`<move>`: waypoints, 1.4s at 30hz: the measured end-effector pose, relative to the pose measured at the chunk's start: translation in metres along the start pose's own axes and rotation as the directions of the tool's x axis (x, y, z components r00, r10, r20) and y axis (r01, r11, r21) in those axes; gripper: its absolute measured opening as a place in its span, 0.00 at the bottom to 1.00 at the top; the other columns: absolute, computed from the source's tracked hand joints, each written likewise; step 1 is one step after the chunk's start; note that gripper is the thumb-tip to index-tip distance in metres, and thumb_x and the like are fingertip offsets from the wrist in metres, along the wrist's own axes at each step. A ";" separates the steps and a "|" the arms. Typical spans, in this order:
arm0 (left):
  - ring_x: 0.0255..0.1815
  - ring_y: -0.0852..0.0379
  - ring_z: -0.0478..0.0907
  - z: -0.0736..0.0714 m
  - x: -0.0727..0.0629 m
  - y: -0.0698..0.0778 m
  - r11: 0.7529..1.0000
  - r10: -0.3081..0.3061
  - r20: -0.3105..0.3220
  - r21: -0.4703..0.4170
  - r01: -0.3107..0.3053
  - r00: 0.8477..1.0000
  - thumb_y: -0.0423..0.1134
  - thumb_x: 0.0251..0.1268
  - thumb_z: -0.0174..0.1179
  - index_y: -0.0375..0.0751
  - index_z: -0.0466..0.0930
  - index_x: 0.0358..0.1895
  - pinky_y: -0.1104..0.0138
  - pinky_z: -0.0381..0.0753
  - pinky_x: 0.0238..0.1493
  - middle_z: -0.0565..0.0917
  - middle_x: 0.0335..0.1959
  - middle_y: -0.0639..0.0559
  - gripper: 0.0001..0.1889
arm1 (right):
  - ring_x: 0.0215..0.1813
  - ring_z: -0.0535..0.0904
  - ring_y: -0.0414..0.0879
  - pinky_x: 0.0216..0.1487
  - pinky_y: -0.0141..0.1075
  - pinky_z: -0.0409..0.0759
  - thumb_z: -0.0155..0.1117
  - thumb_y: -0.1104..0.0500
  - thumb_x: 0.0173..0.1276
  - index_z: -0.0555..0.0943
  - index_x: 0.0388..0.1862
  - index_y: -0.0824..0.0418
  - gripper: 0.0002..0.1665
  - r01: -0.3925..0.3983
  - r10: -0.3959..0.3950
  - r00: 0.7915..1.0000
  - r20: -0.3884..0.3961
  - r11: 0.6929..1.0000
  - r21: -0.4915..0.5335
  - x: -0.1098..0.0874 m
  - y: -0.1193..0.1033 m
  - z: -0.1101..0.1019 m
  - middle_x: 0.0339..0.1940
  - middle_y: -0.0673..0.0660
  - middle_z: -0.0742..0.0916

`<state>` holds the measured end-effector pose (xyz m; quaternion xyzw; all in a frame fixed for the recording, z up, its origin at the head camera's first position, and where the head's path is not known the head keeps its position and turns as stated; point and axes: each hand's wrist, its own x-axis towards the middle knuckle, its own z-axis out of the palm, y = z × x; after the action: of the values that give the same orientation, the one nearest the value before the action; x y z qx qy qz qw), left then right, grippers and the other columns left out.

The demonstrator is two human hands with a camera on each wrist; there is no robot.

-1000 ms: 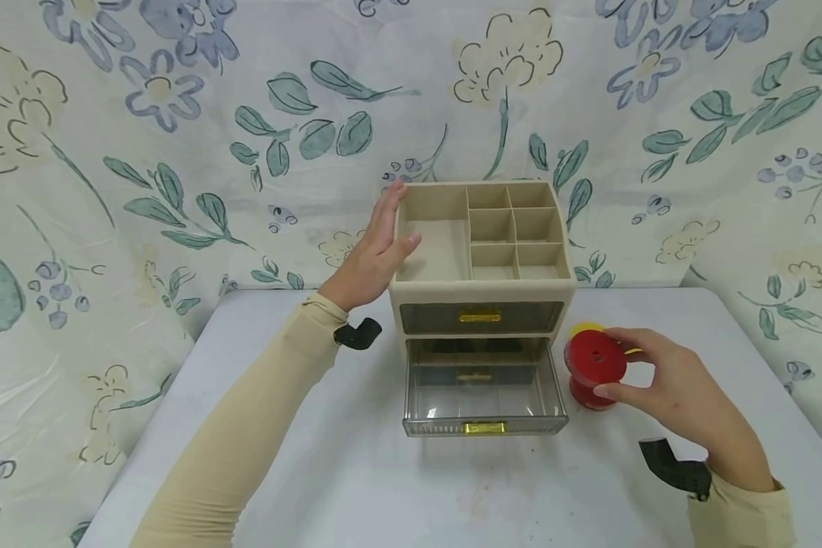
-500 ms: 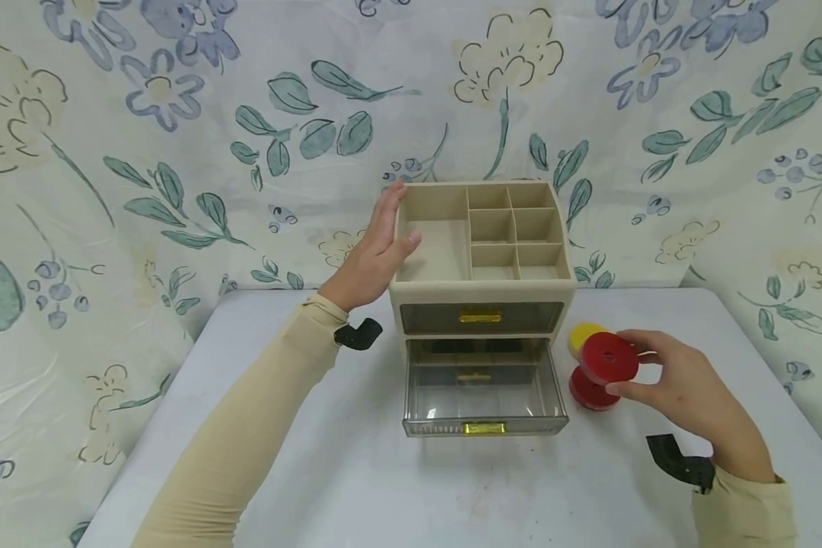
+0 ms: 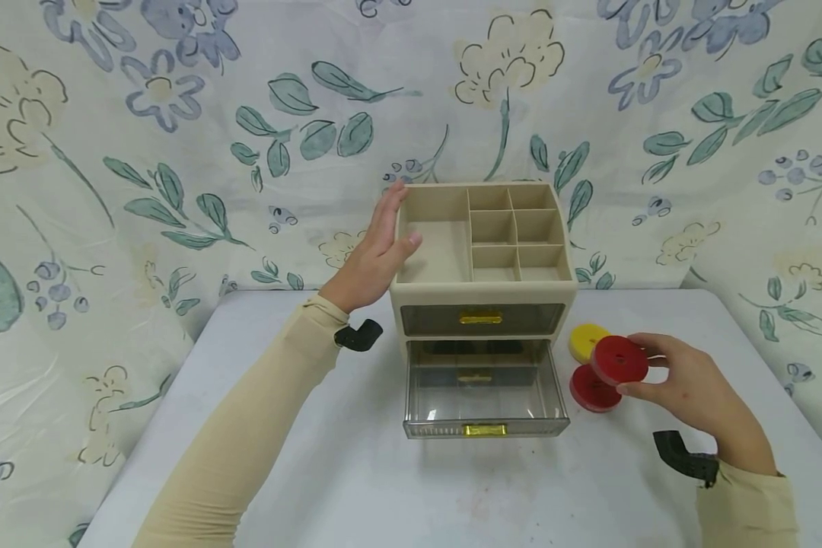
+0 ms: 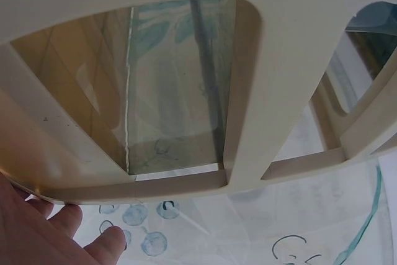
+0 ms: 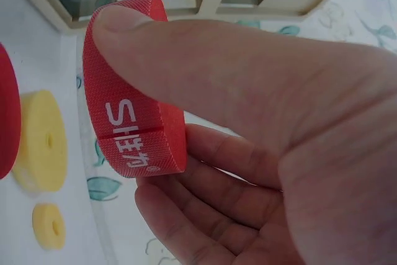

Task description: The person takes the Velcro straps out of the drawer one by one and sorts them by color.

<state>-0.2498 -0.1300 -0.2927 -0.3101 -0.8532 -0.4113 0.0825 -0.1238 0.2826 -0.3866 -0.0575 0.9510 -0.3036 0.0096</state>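
Observation:
My right hand (image 3: 692, 388) pinches a red tape roll (image 3: 619, 360) between thumb and fingers, above the table's right side. In the right wrist view its woven edge (image 5: 127, 116) carries white lettering. A second red roll (image 3: 592, 394) lies below it, with a yellow roll (image 3: 582, 344) just behind. My left hand (image 3: 370, 255) rests against the left side of a beige drawer organizer (image 3: 482, 289), its fingers fairly straight and the thumb over the rim. The organizer's lower clear drawer (image 3: 486, 422) is pulled out; nothing lies in it.
The upper drawer (image 3: 438, 320) is pushed in. Divided compartments (image 3: 517, 228) form the organizer's top. A small yellow roll (image 5: 48, 226) shows in the right wrist view. Flowered cloth (image 3: 178, 190) hangs behind the white table (image 3: 301, 457).
My right hand has drawn the red roll away to the right from above the other red roll, and the yellow roll shows more. The left hand stays where it was.

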 end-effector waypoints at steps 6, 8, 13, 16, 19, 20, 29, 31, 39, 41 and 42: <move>0.82 0.58 0.33 0.000 0.000 0.000 1.000 -0.005 0.003 0.000 0.005 1.000 0.43 0.80 0.42 0.38 0.39 0.81 0.52 0.40 0.79 0.38 0.83 0.46 0.35 | 0.56 0.76 0.71 0.48 0.61 0.81 0.80 0.52 0.55 0.71 0.67 0.71 0.46 -0.050 0.050 0.999 0.013 0.998 -0.025 0.001 0.008 0.000 0.57 0.74 0.80; 0.82 0.58 0.33 0.000 0.000 0.000 1.000 -0.005 0.004 -0.001 0.005 1.000 0.43 0.80 0.42 0.38 0.39 0.81 0.53 0.40 0.79 0.38 0.83 0.46 0.35 | 0.57 0.75 0.72 0.48 0.61 0.81 0.80 0.52 0.55 0.70 0.67 0.72 0.47 -0.061 0.061 0.998 0.017 0.998 -0.027 0.002 0.010 0.000 0.57 0.74 0.80; 0.82 0.58 0.33 0.000 0.000 0.000 1.000 -0.002 0.003 0.001 0.002 1.000 0.43 0.80 0.42 0.38 0.39 0.81 0.53 0.40 0.79 0.38 0.83 0.47 0.35 | 0.56 0.75 0.72 0.48 0.60 0.82 0.80 0.51 0.55 0.70 0.67 0.73 0.47 -0.077 0.077 0.997 0.027 0.997 -0.025 0.002 0.015 0.001 0.57 0.75 0.80; 0.82 0.58 0.33 0.000 0.000 0.000 1.000 -0.003 0.003 0.003 0.003 1.000 0.43 0.80 0.43 0.38 0.39 0.81 0.53 0.40 0.79 0.38 0.83 0.47 0.35 | 0.57 0.75 0.73 0.48 0.60 0.82 0.80 0.52 0.55 0.70 0.67 0.73 0.47 -0.083 0.083 0.996 0.036 0.996 -0.022 0.002 0.019 0.002 0.57 0.75 0.80; 0.82 0.58 0.33 0.000 0.000 -0.001 1.000 -0.002 0.004 0.002 0.002 1.000 0.44 0.80 0.43 0.38 0.39 0.81 0.52 0.40 0.79 0.38 0.83 0.47 0.35 | 0.57 0.74 0.73 0.47 0.60 0.82 0.80 0.51 0.55 0.69 0.67 0.73 0.48 -0.094 0.095 0.994 0.045 0.995 -0.022 0.003 0.022 0.003 0.57 0.75 0.80; 0.82 0.58 0.33 0.000 0.000 -0.001 1.000 -0.002 0.004 0.002 0.002 1.000 0.44 0.80 0.43 0.38 0.39 0.81 0.52 0.40 0.79 0.38 0.83 0.47 0.35 | 0.57 0.74 0.73 0.47 0.60 0.82 0.80 0.51 0.55 0.69 0.67 0.73 0.48 -0.099 0.100 0.994 0.048 0.995 -0.022 0.003 0.023 0.003 0.57 0.75 0.79; 0.82 0.58 0.33 0.001 0.000 -0.001 1.000 -0.001 0.004 -0.004 0.001 1.000 0.43 0.80 0.43 0.38 0.39 0.81 0.52 0.40 0.79 0.38 0.83 0.46 0.35 | 0.57 0.72 0.73 0.46 0.58 0.83 0.80 0.52 0.55 0.68 0.67 0.75 0.49 -0.143 0.144 0.987 0.070 0.990 -0.019 0.004 0.034 0.003 0.58 0.77 0.78; 0.82 0.58 0.33 0.001 0.000 -0.001 1.000 0.000 0.004 -0.003 0.000 1.000 0.43 0.80 0.43 0.38 0.39 0.81 0.52 0.40 0.79 0.38 0.83 0.46 0.35 | 0.57 0.72 0.73 0.47 0.58 0.83 0.80 0.53 0.55 0.67 0.67 0.76 0.49 -0.144 0.146 0.986 0.076 0.989 -0.023 0.004 0.035 0.003 0.58 0.77 0.78; 0.82 0.58 0.33 0.001 0.000 -0.001 1.000 -0.007 0.004 0.002 0.007 1.000 0.44 0.80 0.43 0.39 0.39 0.81 0.52 0.40 0.79 0.38 0.83 0.46 0.35 | 0.58 0.71 0.74 0.48 0.60 0.82 0.81 0.55 0.54 0.67 0.67 0.76 0.49 -0.175 0.178 0.979 0.096 0.984 -0.034 0.007 0.043 0.004 0.58 0.78 0.77; 0.82 0.58 0.33 0.001 0.000 -0.001 1.000 -0.007 0.003 0.001 0.007 1.000 0.44 0.80 0.43 0.39 0.39 0.81 0.52 0.40 0.79 0.38 0.83 0.46 0.35 | 0.57 0.71 0.74 0.49 0.60 0.81 0.80 0.55 0.54 0.67 0.67 0.77 0.49 -0.174 0.177 0.979 0.097 0.984 -0.040 0.007 0.046 0.004 0.58 0.78 0.77; 0.82 0.58 0.33 0.000 0.000 -0.001 1.000 -0.007 0.003 0.001 0.007 1.000 0.44 0.80 0.42 0.39 0.39 0.81 0.52 0.40 0.79 0.38 0.83 0.46 0.35 | 0.57 0.71 0.74 0.49 0.60 0.81 0.80 0.55 0.54 0.67 0.66 0.77 0.48 -0.172 0.176 0.980 0.098 0.984 -0.044 0.008 0.047 0.004 0.57 0.79 0.77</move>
<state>-0.2508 -0.1302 -0.2937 -0.3076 -0.8546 -0.4107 0.0800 -0.1360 0.3178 -0.4171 0.0104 0.9558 -0.2817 0.0835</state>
